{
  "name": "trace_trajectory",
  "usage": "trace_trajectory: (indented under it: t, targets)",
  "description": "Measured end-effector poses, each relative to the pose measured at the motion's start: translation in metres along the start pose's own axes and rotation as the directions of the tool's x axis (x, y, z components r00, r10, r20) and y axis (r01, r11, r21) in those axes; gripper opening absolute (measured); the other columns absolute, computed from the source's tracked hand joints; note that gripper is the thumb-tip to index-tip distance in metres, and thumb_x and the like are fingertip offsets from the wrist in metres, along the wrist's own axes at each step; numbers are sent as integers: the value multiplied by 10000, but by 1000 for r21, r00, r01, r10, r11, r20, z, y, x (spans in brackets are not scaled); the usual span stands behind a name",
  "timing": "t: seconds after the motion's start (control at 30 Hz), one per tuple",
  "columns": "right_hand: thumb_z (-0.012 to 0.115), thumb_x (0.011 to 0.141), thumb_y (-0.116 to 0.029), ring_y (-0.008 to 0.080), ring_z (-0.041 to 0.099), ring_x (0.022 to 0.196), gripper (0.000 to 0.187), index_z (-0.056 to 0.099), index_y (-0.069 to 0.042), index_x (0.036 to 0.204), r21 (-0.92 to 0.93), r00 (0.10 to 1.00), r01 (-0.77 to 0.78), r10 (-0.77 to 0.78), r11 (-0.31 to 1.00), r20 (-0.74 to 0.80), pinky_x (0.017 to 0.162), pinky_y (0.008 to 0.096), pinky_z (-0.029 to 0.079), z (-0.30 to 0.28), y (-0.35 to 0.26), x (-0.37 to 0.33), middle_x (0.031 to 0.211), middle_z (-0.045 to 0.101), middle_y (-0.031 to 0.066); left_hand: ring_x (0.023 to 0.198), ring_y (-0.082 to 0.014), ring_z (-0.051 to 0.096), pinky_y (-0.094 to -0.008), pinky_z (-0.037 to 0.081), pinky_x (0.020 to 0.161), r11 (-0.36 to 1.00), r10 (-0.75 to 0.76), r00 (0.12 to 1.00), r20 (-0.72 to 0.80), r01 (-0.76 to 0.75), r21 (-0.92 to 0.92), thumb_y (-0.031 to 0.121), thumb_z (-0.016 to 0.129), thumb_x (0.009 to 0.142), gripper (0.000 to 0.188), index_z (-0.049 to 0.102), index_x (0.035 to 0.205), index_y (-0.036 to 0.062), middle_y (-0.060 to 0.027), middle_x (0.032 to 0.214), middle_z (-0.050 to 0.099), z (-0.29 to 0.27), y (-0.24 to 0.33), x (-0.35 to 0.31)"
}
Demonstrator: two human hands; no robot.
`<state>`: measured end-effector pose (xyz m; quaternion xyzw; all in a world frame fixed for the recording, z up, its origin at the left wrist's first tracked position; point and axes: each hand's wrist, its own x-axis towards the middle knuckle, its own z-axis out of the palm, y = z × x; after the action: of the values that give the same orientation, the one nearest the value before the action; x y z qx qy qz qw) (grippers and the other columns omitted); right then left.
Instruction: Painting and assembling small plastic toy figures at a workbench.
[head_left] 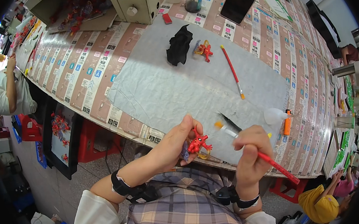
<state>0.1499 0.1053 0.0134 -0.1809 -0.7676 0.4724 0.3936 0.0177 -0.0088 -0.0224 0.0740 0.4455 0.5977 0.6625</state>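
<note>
My left hand [165, 148] is closed around a small red toy figure [197, 143] with purple and yellow translucent parts, held near the table's front edge. In my right hand [252, 148] is a paintbrush [278, 167] with a red handle. Its white ferrule and orange bristles point toward the upper left, apart from the figure. Beside them a thin dark pointed tip [229, 121] runs under my fingers; I cannot tell whether it is held too. Farther back, a similar figure [204, 51] lies on the grey sheet [156, 88] next to a crumpled black cloth [179, 45].
Another red paintbrush [232, 72] lies on the sheet. To the right are a white squeeze bottle [274, 116] and an orange marker-like tube [288, 123]. A phone [240, 1], a glass jar [193, 2] and a control box [135, 6] stand behind. Co-workers sit at both sides.
</note>
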Motion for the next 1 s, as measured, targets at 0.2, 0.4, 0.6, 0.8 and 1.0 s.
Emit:
trace_trajectory:
  t: [0.2, 0.4, 0.6, 0.8, 1.0]
  targets:
    - [573, 852, -87, 95, 546, 695, 128, 596, 16, 924, 160, 822, -568, 545, 807, 164, 641, 216, 448, 0, 6, -13, 826, 620, 72, 579, -48, 440, -175, 361, 509, 906, 332, 943, 24, -326, 270, 476, 316, 939, 456, 429, 1011, 40, -2, 745, 481, 1, -1, -9]
    - [641, 806, -92, 83, 589, 742, 152, 608, 5, 918, 202, 682, -714, 604, 670, 412, 670, 214, 464, 8, 12, -24, 803, 634, 50, 739, -67, 465, -197, 398, 646, 739, 553, 829, 81, -533, 412, 494, 362, 917, 515, 413, 1076, 7, -35, 874, 493, -2, -15, -7]
    - [655, 788, -76, 90, 596, 701, 131, 624, 6, 886, 161, 719, -680, 606, 716, 342, 635, 212, 463, 10, 10, -23, 768, 637, 54, 818, -90, 485, -221, 408, 721, 737, 551, 826, 117, -547, 397, 403, 467, 906, 482, 386, 1158, 1, -54, 931, 493, -5, -17, -10]
    - [669, 759, -48, 115, 578, 630, 108, 629, -3, 849, 46, 840, -508, 482, 860, 250, 577, 221, 445, 10, 7, -21, 729, 612, 61, 993, -110, 475, -257, 393, 863, 783, 450, 879, 155, -472, 406, 221, 585, 857, 505, 338, 1252, 26, -65, 1080, 451, -4, -12, -15]
    - [692, 724, -34, 150, 563, 593, 127, 624, -16, 830, -54, 911, -346, 350, 937, 219, 542, 244, 437, 10, 7, -22, 711, 586, 73, 989, -123, 514, -258, 408, 877, 801, 431, 896, 110, -435, 412, 44, 586, 835, 456, 378, 1239, 10, -69, 1035, 498, -2, -12, -14]
